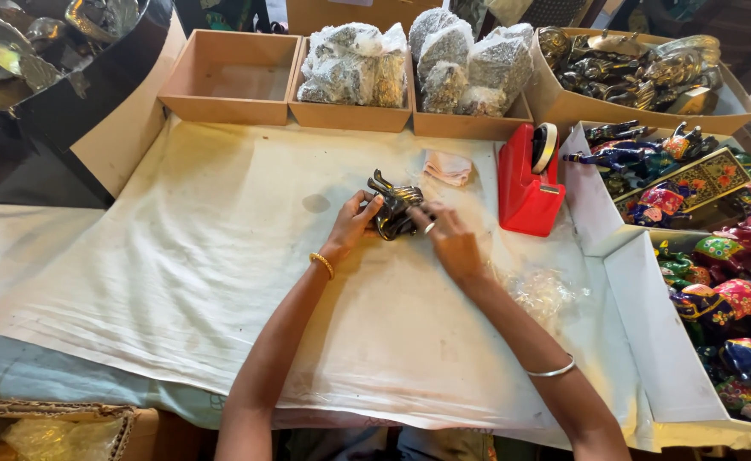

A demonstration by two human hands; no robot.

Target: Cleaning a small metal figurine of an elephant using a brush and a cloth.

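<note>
Left hand (354, 224) and right hand (450, 241) both grip our dark metal figurine (394, 212) mid-cloth (222, 256). Risk: thin raised trunk snags or bends; slick metal may slip toward the red tape dispenser (527, 183).

Warm, fairly bright indoor light falls evenly on the wrinkled off-white cloth covering the worktop (222, 256), which is the brightest area and looks slightly washed out near the centre. Shadows are soft: a faint one lies under the two forearms toward six o'clock, and a short one sits beside the glossy red tape dispenser (525, 183), which carries a small highlight. The dark metal pieces in the black bin (93, 77) at eleven o'clock catch sharp glints. The corners at one and seven o'clock fall dim. The wide lens bends straight edges outward near the borders, and detail there is softer.
</note>
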